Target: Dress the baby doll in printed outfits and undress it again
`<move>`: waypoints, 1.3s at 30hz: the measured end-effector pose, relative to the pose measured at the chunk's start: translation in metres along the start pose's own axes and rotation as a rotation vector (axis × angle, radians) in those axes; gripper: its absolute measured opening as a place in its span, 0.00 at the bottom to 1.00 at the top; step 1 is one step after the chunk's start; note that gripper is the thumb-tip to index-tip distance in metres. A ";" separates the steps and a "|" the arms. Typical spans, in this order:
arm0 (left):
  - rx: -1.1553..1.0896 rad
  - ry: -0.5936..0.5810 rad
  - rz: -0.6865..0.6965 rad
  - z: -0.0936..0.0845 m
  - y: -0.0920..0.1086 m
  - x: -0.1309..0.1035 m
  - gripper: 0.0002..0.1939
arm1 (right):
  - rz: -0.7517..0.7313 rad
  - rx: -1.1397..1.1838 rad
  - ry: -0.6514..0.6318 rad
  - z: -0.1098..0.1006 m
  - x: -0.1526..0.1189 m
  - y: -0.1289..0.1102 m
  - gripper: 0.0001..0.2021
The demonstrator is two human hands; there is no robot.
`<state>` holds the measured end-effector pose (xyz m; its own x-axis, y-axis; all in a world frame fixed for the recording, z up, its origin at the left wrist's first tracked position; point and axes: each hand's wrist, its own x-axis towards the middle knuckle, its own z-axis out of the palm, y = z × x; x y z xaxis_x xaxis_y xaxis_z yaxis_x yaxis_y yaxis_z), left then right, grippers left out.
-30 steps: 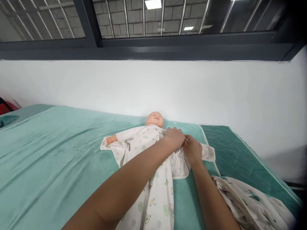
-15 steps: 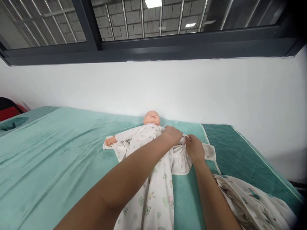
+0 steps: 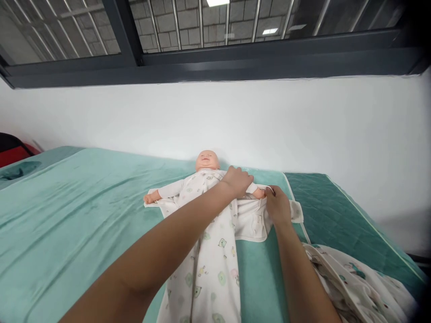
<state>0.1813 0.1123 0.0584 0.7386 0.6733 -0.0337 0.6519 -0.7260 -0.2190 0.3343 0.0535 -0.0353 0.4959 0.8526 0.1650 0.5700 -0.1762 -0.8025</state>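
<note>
Pinching the edge of the garment (image 3: 252,224), which spreads below and left of the grip, the right hand (image 3: 279,205) likely has soft, light cloth, best held there; leftward, the left hand (image 3: 237,181), closure hidden, covers the doll's (image 3: 207,161) arm.

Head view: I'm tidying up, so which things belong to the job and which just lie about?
In use:
- Pink baby doll in printed white clothing
- Spread white cloth garment, pinched by the right hand

Lying about:
- Crumpled white printed cloth
- Red-and-black object, far left
</note>
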 end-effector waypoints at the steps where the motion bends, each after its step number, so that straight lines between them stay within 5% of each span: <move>1: 0.013 0.009 -0.004 -0.003 -0.004 -0.002 0.18 | -0.002 0.017 0.005 -0.001 0.000 -0.001 0.20; 6: 0.017 0.039 -0.030 -0.015 -0.016 -0.011 0.18 | 0.057 0.209 0.013 -0.004 0.002 -0.002 0.18; 10: -0.021 0.045 -0.031 -0.015 -0.008 -0.007 0.18 | 0.058 0.631 0.008 -0.007 0.008 0.006 0.21; 13: -0.086 -0.006 -0.045 -0.009 0.009 0.000 0.18 | 0.017 0.852 0.186 -0.009 0.009 0.009 0.25; 17: -0.165 -0.013 -0.071 -0.009 0.027 -0.016 0.14 | -0.135 0.591 0.454 0.002 -0.011 -0.013 0.22; 21: -0.414 0.309 -0.143 -0.013 0.007 -0.084 0.13 | -0.300 0.588 0.071 0.020 -0.051 -0.061 0.18; 24: -0.625 0.611 -0.358 0.004 -0.025 -0.141 0.18 | -0.331 0.584 -0.199 0.029 -0.077 -0.086 0.20; 28: -0.792 0.551 -0.440 0.043 -0.048 -0.178 0.30 | -0.267 0.462 -0.448 0.035 -0.090 -0.094 0.29; 33: -0.812 0.460 -0.335 0.060 -0.043 -0.176 0.33 | -0.316 0.395 -0.516 0.039 -0.091 -0.089 0.30; 39: -0.810 0.613 -0.277 0.063 -0.037 -0.171 0.24 | -0.492 0.349 -0.377 0.044 -0.097 -0.089 0.24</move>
<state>0.0201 0.0322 0.0107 0.3594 0.8083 0.4663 0.5645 -0.5862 0.5811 0.2066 0.0080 -0.0054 -0.0611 0.9160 0.3965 0.3953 0.3870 -0.8330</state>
